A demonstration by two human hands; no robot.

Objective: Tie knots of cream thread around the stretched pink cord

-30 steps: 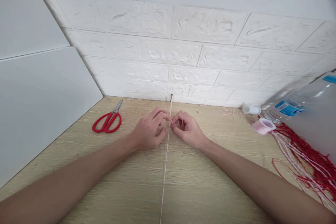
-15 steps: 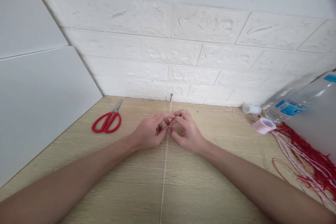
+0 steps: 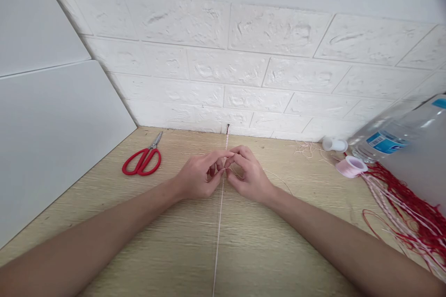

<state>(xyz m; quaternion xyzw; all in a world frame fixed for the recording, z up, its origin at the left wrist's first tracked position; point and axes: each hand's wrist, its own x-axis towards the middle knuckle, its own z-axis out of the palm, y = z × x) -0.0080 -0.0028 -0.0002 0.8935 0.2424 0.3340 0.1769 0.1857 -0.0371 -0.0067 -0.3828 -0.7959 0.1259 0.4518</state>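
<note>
White brick-patterned wall [image 3: 245,67] backs a wood-grain tabletop [image 3: 167,250], where the left hand [image 3: 198,176] pinches a fine thread [image 3: 226,169] beside the taut pale cord [image 3: 218,241] that runs between the hands toward the wearer, its braided pink stretch [image 3: 227,141] just beyond the fingers. Curled close, the right hand [image 3: 250,176] may hold the thread too, though its fingertip grip is too small to tell. An uneven tug could skew the wrap, and a loosened pinch could let the thread's loop slip or tangle.
</note>
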